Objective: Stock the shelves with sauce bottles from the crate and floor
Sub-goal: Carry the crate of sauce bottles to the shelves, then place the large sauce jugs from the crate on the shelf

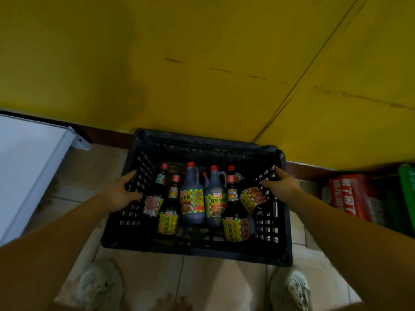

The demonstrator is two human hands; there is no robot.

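Gripping the black plastic lattice crate (pixel 197 252) by its side walls: my left hand (pixel 121 195) curls round the left wall, my right hand (pixel 281 184) round the right.
Inside, two big dark red-capped sauce jugs (pixel 192 198) sit mid-floor, slimmer dark sauce bottles (pixel 168 223) flanking them toward both walls.

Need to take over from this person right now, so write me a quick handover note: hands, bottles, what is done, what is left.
Left hand grips the black crate's left wall; right hand grips its right wall.
The crate is at the person's feet over the tiled floor, by the yellow wall. Inside: two big jugs in the middle, smaller bottles on both sides.
Done: nothing visibly shelved; no shelf in view.
Left: probably carry the crate to the shelves, then stock every bottle.
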